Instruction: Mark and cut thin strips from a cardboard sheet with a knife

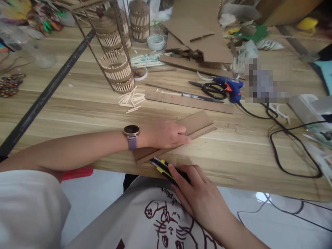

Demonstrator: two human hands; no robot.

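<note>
My left hand (169, 133), with a watch on its wrist, presses down on a cardboard strip (201, 130) lying over a wider piece of cardboard (197, 121) at the table's near edge. Its fingers are curled and partly hidden. In my right hand (195, 186) is a black and yellow utility knife (164, 168), gripped along its handle. The knife's tip points left, close to the near end of the strip; I cannot tell whether it touches the cardboard.
Beyond my hands lie cut sticks (132, 98), a long cardboard strip (189, 102), a pen (202, 98), scissors (215, 90) and a blue glue gun (232, 88) with a trailing cord. A stick-and-cardboard tower (118, 71) stands at left. Cardboard sheets (197, 20) are piled behind.
</note>
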